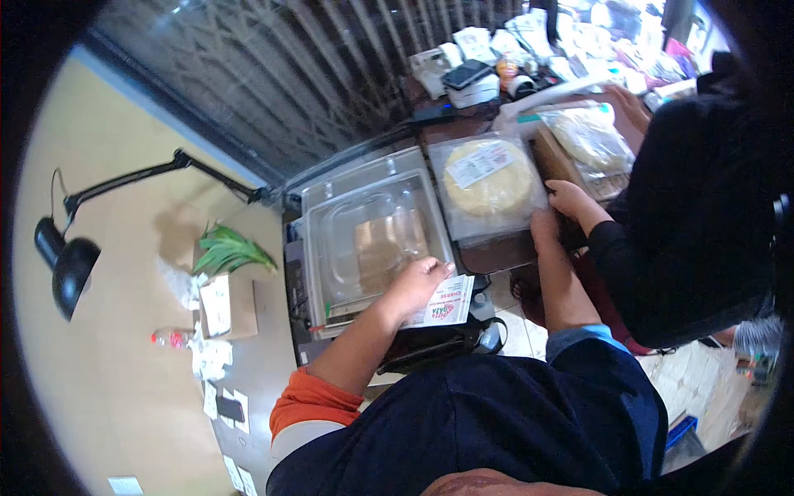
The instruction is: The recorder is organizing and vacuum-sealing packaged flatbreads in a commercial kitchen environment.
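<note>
My left hand (412, 285) grips a small stack of printed paper labels (456, 307) above the near edge of a clear plastic tub (310, 248). At the lower right corner of a clear plastic bag (456, 223) is my right hand (544, 228), blurred; whether its fingers pinch the bag is unclear. Inside that bag lies a round, flat, pale dough base (490, 192). A similar printed label (481, 164) rests over the round. Close beside my right hand, a co-worker's hand (570, 199) reaches in from the right.
Another bagged pale round (586, 136) lies by the co-worker's other hand (626, 108). Brown cardboard (391, 242) shows within the tub. Left, a black desk lamp (74, 273) overhangs a table with green leaves (232, 251), a cardboard box (239, 307) and a bottle (170, 338).
</note>
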The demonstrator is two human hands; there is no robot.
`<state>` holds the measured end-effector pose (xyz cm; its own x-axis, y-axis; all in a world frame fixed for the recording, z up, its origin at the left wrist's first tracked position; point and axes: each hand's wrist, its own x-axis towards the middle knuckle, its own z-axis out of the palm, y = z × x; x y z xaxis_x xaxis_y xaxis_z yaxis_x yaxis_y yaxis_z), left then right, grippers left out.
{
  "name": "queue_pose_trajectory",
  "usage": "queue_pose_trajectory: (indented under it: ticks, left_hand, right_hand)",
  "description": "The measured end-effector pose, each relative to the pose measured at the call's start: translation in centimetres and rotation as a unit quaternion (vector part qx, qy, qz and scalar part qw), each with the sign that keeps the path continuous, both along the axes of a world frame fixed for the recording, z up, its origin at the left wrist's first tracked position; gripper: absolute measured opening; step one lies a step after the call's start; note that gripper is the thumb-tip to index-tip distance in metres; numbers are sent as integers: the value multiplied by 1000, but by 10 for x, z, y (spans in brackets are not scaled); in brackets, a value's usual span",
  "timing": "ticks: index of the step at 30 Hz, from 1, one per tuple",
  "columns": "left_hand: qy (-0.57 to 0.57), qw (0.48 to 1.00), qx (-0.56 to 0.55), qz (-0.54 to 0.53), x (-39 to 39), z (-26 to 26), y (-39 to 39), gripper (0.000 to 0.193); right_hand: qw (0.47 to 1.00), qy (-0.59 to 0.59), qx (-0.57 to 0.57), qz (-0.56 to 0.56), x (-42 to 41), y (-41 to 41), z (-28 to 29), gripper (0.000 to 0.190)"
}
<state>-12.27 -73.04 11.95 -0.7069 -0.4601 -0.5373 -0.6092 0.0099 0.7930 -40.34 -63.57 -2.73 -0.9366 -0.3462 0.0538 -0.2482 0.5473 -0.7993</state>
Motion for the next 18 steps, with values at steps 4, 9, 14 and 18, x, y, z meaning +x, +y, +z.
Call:
queue_pose_trajectory:
  ticks: [4,9,14,18]
  left_hand:
    - [92,980,57,166,69,3,13,35]
    - [148,885,300,322,190,-17,35,47]
    - [233,757,298,533,298,-51,100,54]
    - [316,615,233,684,364,-62,158,57]
  right_hand:
    - [995,41,82,-50,71,14,24,57]
    - [976,194,27,93,164,12,70,63]
    - [860,281,-145,401,266,-1,117,51]
    - [711,210,-216,635,384,2,120,27]
